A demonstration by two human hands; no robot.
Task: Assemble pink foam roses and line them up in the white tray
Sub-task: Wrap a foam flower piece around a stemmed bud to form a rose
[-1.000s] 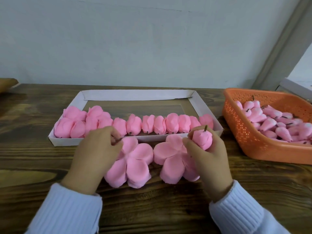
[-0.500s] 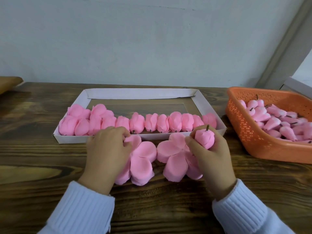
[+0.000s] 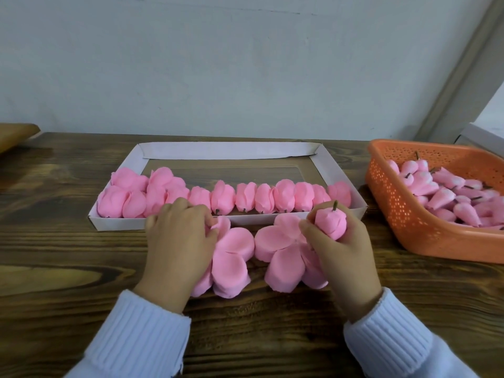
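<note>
A white tray (image 3: 229,150) lies on the wooden table, with a row of several pink foam roses (image 3: 251,197) along its near side. Two stacks of flat pink petal pieces lie in front of it: the left petal stack (image 3: 231,257) and the right petal stack (image 3: 281,252). My left hand (image 3: 178,241) rests on the left petal stack, its fingers curled at the stack's top edge and pinching a petal. My right hand (image 3: 341,246) grips a pink foam bud (image 3: 330,221) with its short stem pointing up, just above the right petal stack.
An orange perforated basket (image 3: 403,214) full of pink foam buds stands at the right, close to the tray's right end. A brown wooden object (image 3: 16,135) sits at the far left edge. A pale wall rises behind the table.
My left hand has slid a little onto the left petal stack and closed its fingers at the top petal. My right hand keeps the bud in about the same place.
</note>
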